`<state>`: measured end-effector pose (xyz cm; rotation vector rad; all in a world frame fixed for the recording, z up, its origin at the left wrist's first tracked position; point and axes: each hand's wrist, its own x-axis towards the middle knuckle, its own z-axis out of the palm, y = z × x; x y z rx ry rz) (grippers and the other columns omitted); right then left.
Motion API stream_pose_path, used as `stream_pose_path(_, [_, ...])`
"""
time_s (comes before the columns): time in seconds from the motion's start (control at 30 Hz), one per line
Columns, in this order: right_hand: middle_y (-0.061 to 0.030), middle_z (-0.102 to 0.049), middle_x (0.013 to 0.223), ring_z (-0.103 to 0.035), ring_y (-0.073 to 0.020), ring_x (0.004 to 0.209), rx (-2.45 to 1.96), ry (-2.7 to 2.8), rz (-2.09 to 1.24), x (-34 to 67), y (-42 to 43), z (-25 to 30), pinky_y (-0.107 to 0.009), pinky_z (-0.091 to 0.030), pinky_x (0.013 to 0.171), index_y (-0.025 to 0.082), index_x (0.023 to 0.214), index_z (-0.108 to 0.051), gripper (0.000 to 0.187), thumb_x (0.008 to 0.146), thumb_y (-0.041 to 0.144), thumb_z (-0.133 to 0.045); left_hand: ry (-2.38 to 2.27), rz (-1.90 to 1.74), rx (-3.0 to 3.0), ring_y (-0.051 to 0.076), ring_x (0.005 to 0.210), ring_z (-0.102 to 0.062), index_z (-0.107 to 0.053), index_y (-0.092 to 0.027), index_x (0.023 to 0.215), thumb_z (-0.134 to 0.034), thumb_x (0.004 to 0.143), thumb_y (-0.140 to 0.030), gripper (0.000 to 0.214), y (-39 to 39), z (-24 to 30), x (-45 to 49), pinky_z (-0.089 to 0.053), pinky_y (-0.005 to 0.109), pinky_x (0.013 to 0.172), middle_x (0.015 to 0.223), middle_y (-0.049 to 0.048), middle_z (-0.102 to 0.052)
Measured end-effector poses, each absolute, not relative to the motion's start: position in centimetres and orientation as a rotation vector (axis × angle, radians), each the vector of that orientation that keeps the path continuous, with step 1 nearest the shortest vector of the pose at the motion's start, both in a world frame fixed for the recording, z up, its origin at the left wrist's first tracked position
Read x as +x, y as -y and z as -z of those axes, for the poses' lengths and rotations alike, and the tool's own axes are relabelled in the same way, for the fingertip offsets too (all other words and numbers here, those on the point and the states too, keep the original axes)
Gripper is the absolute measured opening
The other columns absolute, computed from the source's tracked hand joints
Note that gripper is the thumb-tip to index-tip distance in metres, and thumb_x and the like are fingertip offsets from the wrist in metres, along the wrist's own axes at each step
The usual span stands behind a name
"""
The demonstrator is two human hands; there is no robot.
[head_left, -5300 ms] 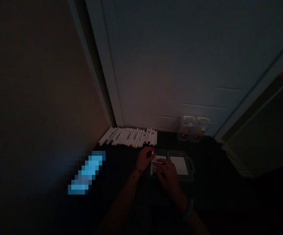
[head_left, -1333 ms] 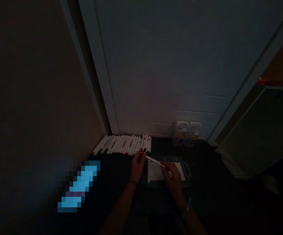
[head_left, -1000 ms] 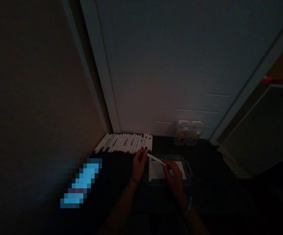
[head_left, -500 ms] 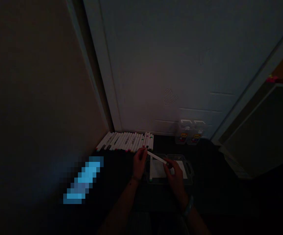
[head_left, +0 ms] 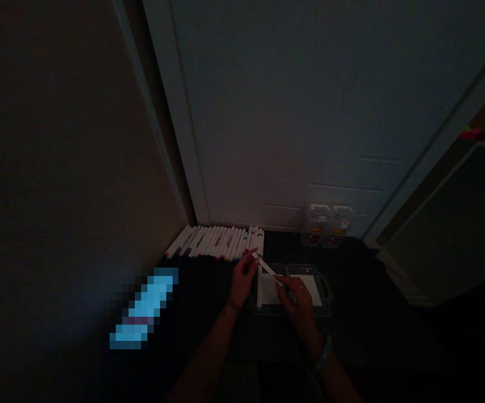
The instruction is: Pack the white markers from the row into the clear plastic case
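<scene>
Seemingly early on, one marker [head_left: 259, 292] lies in the open case [head_left: 273, 310], a second marker [head_left: 266, 268] is pinched above it by left hand [head_left: 243, 275] and right hand [head_left: 297, 298], and a long marker row [head_left: 216, 243] sits outside on the surface [head_left: 208, 302].

Very dim, with the lower right nearly black; a coarsely pixelated blue patch [head_left: 144, 309] glows brightest at lower left. Lettering on the markers [head_left: 217, 243] is unreadably soft.
</scene>
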<state>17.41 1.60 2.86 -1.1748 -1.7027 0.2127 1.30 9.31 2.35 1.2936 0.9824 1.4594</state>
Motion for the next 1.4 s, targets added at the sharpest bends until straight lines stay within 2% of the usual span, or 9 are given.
stream_pose_path(0.13, [-0.0047, -0.065, 0.093, -0.058, -0.0183, 0.085, -1.121, 1.845, -0.130, 17.1, -1.4, -3.0, -0.034, -0.048, 0.076, 0.026, 0.114, -0.058, 0.029, 0.088, 0.022, -0.049, -0.986, -1.465, 1.292, 0.018, 0.096, -0.060, -0.056, -0.019, 0.120, -0.058, 0.079, -0.038, 0.045, -9.2, -2.5, 1.4, -0.046, 0.028, 0.085, 0.113, 0.0072, -0.062])
stream_pose_path(0.3, [-0.0054, -0.065, 0.087, -0.058, -0.0181, 0.080, -1.017, 2.146, -0.015, 16.4, -1.0, -2.9, -0.031, -0.048, 0.070, 0.024, 0.116, -0.057, 0.030, 0.087, 0.025, -0.052, -0.967, -1.403, 1.327, 0.020, 0.094, -0.062, -0.056, -0.017, 0.121, -0.055, 0.081, -0.041, 0.047, -8.8, -3.0, 1.5, -0.046, 0.032, 0.086, 0.099, 0.0079, -0.068])
stream_pose_path(0.5, [-0.0046, -0.063, 0.083, -0.057, -0.0176, 0.078, -1.033, 2.246, 0.033, 15.9, -0.7, -3.0, -0.031, -0.046, 0.070, 0.024, 0.112, -0.059, 0.026, 0.088, 0.027, -0.052, -0.973, -1.382, 1.377, 0.019, 0.089, -0.062, -0.057, -0.017, 0.120, -0.054, 0.082, -0.040, 0.045, -8.7, -3.0, 1.4, -0.046, 0.033, 0.087, 0.096, 0.0066, -0.069])
stream_pose_path(0.7, [-0.0044, -0.063, 0.081, -0.056, -0.0168, 0.074, -1.012, 2.255, 0.081, 15.8, -0.6, -3.0, -0.030, -0.045, 0.067, 0.024, 0.113, -0.059, 0.026, 0.089, 0.026, -0.051, -0.951, -1.365, 1.410, 0.020, 0.093, -0.061, -0.057, -0.017, 0.120, -0.053, 0.083, -0.039, 0.043, -8.4, -3.4, 1.5, -0.043, 0.034, 0.092, 0.098, 0.0063, -0.069])
stream_pose_path(0.9, [-0.0048, -0.063, 0.085, -0.057, -0.0179, 0.079, -1.020, 2.264, 0.008, 15.9, -0.7, -3.0, -0.031, -0.046, 0.069, 0.024, 0.115, -0.057, 0.028, 0.088, 0.025, -0.051, -0.977, -1.371, 1.350, 0.020, 0.089, -0.062, -0.060, -0.017, 0.116, -0.055, 0.081, -0.040, 0.042, -8.4, -3.5, 1.6, -0.046, 0.031, 0.085, 0.095, 0.0058, -0.070])
stream_pose_path(1.07, [-0.0047, -0.065, 0.085, -0.058, -0.0183, 0.079, -1.026, 2.239, -0.035, 16.0, -0.6, -3.3, -0.032, -0.046, 0.069, 0.025, 0.112, -0.059, 0.026, 0.087, 0.026, -0.053, -0.983, -1.386, 1.338, 0.020, 0.089, -0.062, -0.059, -0.017, 0.117, -0.055, 0.081, -0.040, 0.044, -8.5, -3.3, 1.6, -0.046, 0.034, 0.086, 0.095, 0.0067, -0.070])
stream_pose_path(1.23, [-0.0051, -0.066, 0.086, -0.059, -0.0169, 0.077, -1.012, 2.000, -0.022, 16.7, -0.6, -2.6, -0.031, -0.047, 0.068, 0.024, 0.119, -0.055, 0.031, 0.089, 0.018, -0.048, -1.109, -1.508, 1.371, 0.021, 0.101, -0.059, -0.065, -0.018, 0.106, -0.051, 0.083, -0.039, 0.034, -9.1, -2.7, 1.2, -0.041, 0.035, 0.094, 0.102, 0.0073, -0.068])
stream_pose_path(1.4, [-0.0053, -0.065, 0.081, -0.058, -0.0176, 0.074, -1.155, 1.767, 0.009, 17.6, -1.1, -2.4, -0.032, -0.047, 0.065, 0.023, 0.112, -0.060, 0.026, 0.088, 0.022, -0.049, -1.254, -1.576, 1.473, 0.021, 0.096, -0.058, -0.067, -0.020, 0.096, -0.050, 0.083, -0.031, 0.024, -9.8, -1.8, 0.6, -0.040, 0.037, 0.091, 0.097, 0.0060, -0.067])
